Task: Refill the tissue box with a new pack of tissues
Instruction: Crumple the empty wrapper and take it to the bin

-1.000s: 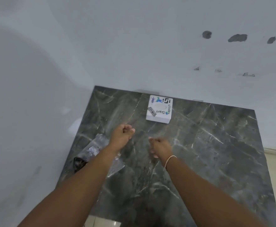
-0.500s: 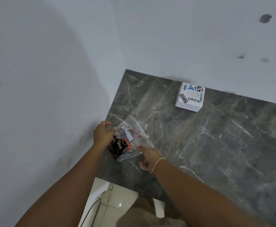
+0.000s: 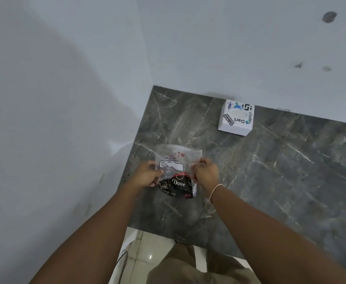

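A clear plastic bag (image 3: pixel 177 160) with a white label is held just above the dark marble table (image 3: pixel 270 171), near its left edge. Inside its lower part sits a dark pack with "Dove" printed on it (image 3: pixel 177 186). My left hand (image 3: pixel 147 175) grips the bag's left side and my right hand (image 3: pixel 206 171) pinches its right side. The white square tissue box (image 3: pixel 236 117), covered with stickers and with an oval slot on top, stands at the back of the table by the wall, well apart from both hands.
White walls meet at the table's back left corner. The table's near edge runs below my forearms, with pale floor tiles (image 3: pixel 135 253) and a thin cable below it. My khaki-clad leg (image 3: pixel 188 267) shows at the bottom.
My hands went from empty fists at the table's middle to the bag at the left edge. Both now hold the bag, lifted and spread flat between them; the view has shifted left.
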